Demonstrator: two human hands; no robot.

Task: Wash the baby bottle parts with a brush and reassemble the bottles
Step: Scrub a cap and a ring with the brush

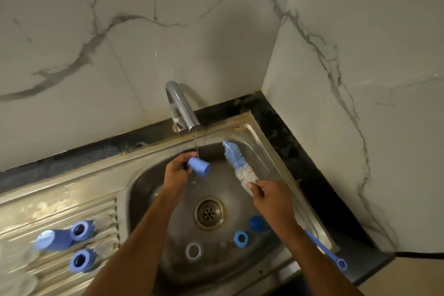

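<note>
My left hand [176, 172] grips a blue bottle cap [198, 167] under a thin stream of water from the tap [180, 108], over the steel sink [144, 182]. My right hand [270, 197] holds a blue and white bottle brush [236, 163] by the base of its bristles, with the head pointing up and away. The brush's blue handle [324, 249] sticks out past my right forearm. In the basin lie a blue ring [241, 239], a pale ring [193, 250] and a dark blue cap [257, 223].
On the ribbed drainboard [48, 204] at the left lie two blue collars with clear nipples [83, 230] [81, 260] and a blue cap [53, 240]. The drain [209, 212] is in the middle of the basin. Marble walls close in behind and at the right.
</note>
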